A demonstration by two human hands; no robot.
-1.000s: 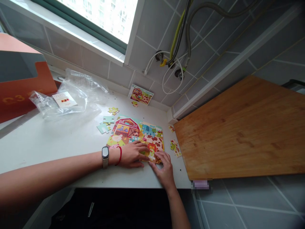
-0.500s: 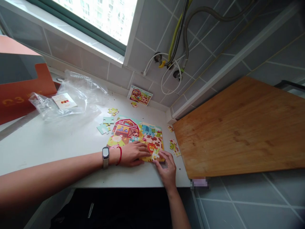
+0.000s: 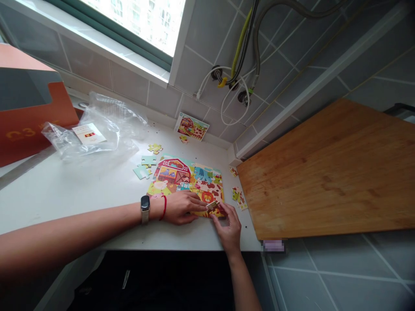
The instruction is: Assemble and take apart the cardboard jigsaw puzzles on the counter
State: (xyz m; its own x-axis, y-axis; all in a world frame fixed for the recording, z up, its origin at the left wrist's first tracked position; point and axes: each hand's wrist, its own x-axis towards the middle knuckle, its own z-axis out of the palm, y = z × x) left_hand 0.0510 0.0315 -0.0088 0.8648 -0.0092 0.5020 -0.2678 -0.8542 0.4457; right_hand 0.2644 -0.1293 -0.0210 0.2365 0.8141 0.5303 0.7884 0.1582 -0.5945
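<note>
Your right hand (image 3: 228, 226) pinches a jigsaw piece (image 3: 212, 205) in a narrow fingertip grip, low and right of centre, just over the farm puzzle (image 3: 181, 177). Your left hand (image 3: 180, 208) lies open on the puzzle's lower edge — loose pieces (image 3: 142, 171) sit beside it on the white counter (image 3: 81, 194).

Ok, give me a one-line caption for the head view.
Left hand presses a farm jigsaw puzzle as the right hand holds a piece at its edge.

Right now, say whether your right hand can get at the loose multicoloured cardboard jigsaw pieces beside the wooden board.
Probably yes: the right hand sits below the loose jigsaw pieces, nothing visible lies between them, though its fingers hold a small puzzle piece.
</note>
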